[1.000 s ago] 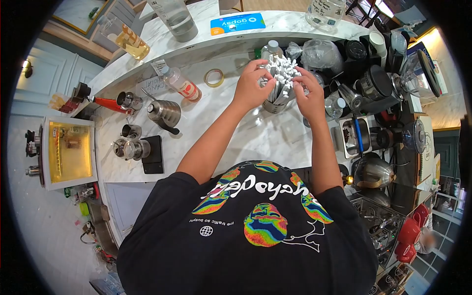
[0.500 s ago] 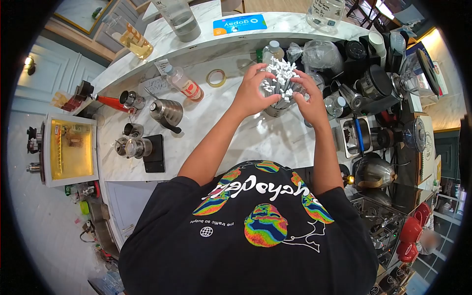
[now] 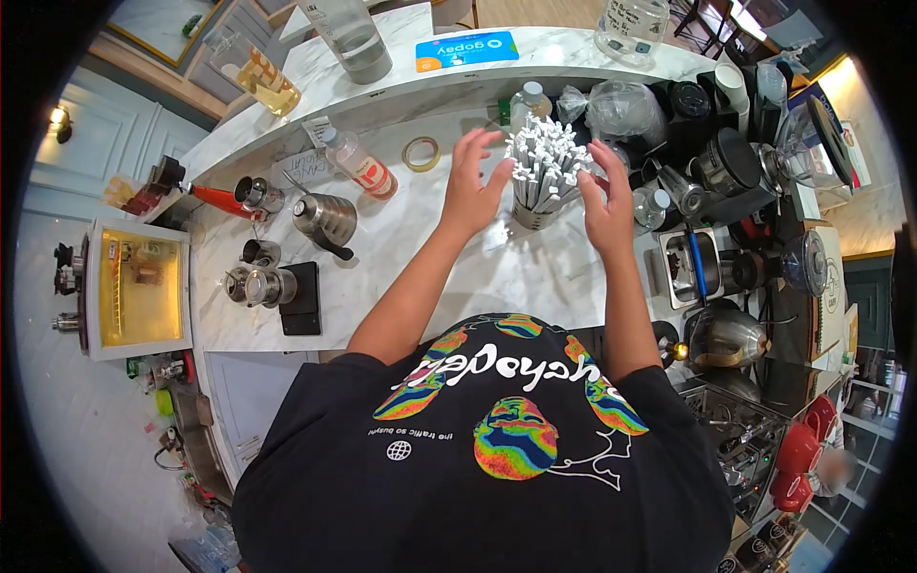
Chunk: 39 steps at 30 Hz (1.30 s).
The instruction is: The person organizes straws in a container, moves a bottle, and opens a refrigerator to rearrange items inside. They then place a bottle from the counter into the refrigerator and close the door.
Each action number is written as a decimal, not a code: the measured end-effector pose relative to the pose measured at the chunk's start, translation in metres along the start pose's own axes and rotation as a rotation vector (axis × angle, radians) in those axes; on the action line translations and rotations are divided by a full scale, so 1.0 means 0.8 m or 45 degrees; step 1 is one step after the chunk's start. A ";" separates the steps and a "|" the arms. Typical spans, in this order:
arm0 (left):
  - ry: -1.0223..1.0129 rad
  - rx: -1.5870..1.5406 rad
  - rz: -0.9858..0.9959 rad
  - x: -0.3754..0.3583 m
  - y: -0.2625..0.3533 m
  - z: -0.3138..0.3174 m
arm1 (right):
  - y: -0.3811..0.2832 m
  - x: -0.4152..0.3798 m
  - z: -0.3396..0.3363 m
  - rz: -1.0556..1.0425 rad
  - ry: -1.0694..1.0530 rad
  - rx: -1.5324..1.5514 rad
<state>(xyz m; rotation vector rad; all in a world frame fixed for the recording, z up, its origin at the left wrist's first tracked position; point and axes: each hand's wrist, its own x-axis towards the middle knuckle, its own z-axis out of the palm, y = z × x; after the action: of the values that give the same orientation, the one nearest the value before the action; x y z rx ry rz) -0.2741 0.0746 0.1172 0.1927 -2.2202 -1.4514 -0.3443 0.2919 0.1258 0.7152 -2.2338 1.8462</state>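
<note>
A dense bunch of thin white-tipped sticks, which look like wrapped straws (image 3: 548, 158), stands upright in a short holder (image 3: 530, 217) on the marble counter. My left hand (image 3: 473, 183) is to the left of the bunch, fingers spread and curved toward it, with space between palm and sticks. On the other side my right hand (image 3: 607, 199) is open too, thumb and fingers apart, close beside the tips. Neither hand has anything in it. Just behind the bunch is a clear capped bottle (image 3: 528, 103).
Left on the counter are a roll of tape (image 3: 420, 154), a pink-labelled bottle (image 3: 361, 164), a gooseneck kettle (image 3: 326, 222) and a black scale (image 3: 301, 299). To the right stand a steel container with a blue handle (image 3: 690, 267), a small bottle (image 3: 651, 207) and crowded coffee gear.
Both hands have moved apart from around the top of the bunch, left hand to the left and right hand slightly down. More of the white-tipped sticks now shows between them.
</note>
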 end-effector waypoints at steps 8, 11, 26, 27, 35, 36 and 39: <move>0.075 0.274 -0.275 -0.124 -0.130 -0.027 | 0.065 -0.110 0.037 0.142 0.236 -0.192; 0.091 0.467 -0.239 -0.178 -0.165 -0.043 | 0.078 -0.117 0.042 0.103 0.025 -0.442; 0.039 0.800 -0.271 -0.221 -0.175 -0.046 | 0.082 -0.096 0.050 0.006 -0.267 -0.827; 0.015 0.817 -0.272 -0.225 -0.176 -0.045 | 0.076 -0.096 0.048 -0.019 -0.248 -0.796; 0.000 0.893 -0.145 -0.250 -0.182 -0.050 | -0.042 -0.045 0.014 -0.265 -0.132 -0.682; 0.009 0.897 -0.133 -0.250 -0.181 -0.049 | -0.059 -0.032 0.008 -0.307 -0.113 -0.658; 0.048 0.915 -0.074 -0.250 -0.183 -0.046 | -0.108 0.006 -0.013 -0.404 -0.062 -0.679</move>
<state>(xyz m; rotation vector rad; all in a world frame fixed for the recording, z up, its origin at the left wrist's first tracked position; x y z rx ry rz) -0.1019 0.0553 -0.0640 0.5106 -2.6248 -0.6052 -0.3118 0.2900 0.2063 0.9375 -2.3190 1.0350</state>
